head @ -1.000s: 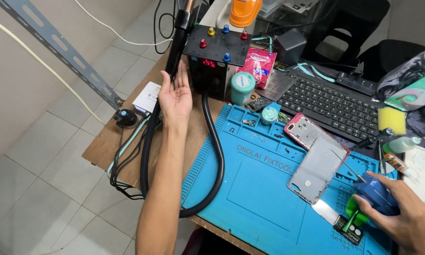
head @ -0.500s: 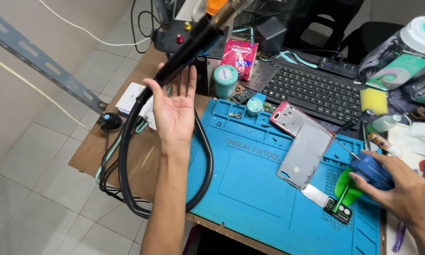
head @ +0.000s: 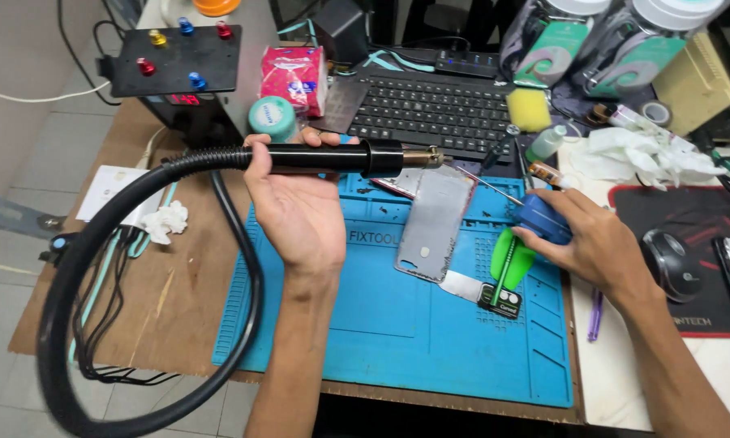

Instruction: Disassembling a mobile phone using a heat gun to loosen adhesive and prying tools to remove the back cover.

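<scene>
Left hand (head: 296, 207) closed around hot-air wand (head: 332, 156), nozzle (head: 423, 156) just above phone back (head: 435, 221) on blue mat (head: 397, 324). Right hand (head: 592, 243) gripping blue tool (head: 541, 219), probably a pry handle. Risk: nozzle near right fingers, possible burn; hose (head: 97, 268) could tug aim.

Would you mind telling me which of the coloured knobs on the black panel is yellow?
The yellow knob is at the panel's far-left corner; the other four knobs are red or blue.

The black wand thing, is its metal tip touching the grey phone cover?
Cannot tell. In the head view the hot-air wand, gripped by the left hand, points its nozzle just above the phone cover, but one view cannot show any gap.
</scene>
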